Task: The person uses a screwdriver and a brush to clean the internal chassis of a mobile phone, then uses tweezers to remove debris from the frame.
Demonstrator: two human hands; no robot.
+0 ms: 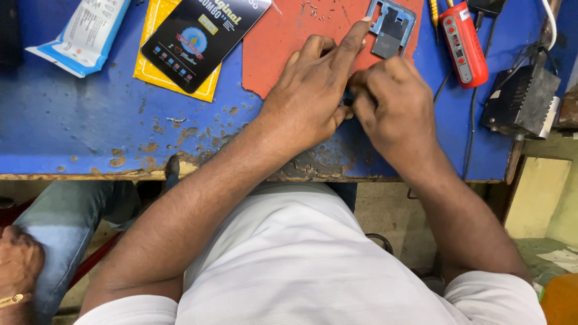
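While the blue desk [72, 120] fills the upper half of the view, its paint chipped along the near edge, every other thing can be placed from the red mat [289, 42] lying on it. Left of the mat lies a black card packet [198, 36] on top of a yellow packet [156, 75], and further left a white and blue pouch [84, 33]. Right of the mat, beyond a red hand tool [463, 45], sits a dark metal box [521, 99] with cables leading off it.

Over the mat's near right corner the two hands meet, touching each other. The left hand [307, 99] has its forefinger stretched out across the mat, the tip touching the corner of a small blue-grey frame [391, 27] that lies flat on the mat's far right part; its other fingers are curled in. The right hand [391, 105] is closed in a fist-like grip just beside the mat's right edge. A tiny dark part [348, 96] shows between the two hands, pinched there, but which hand's grip holds it I cannot tell.

Tiny screws [316, 11] are scattered on the mat's far edge.
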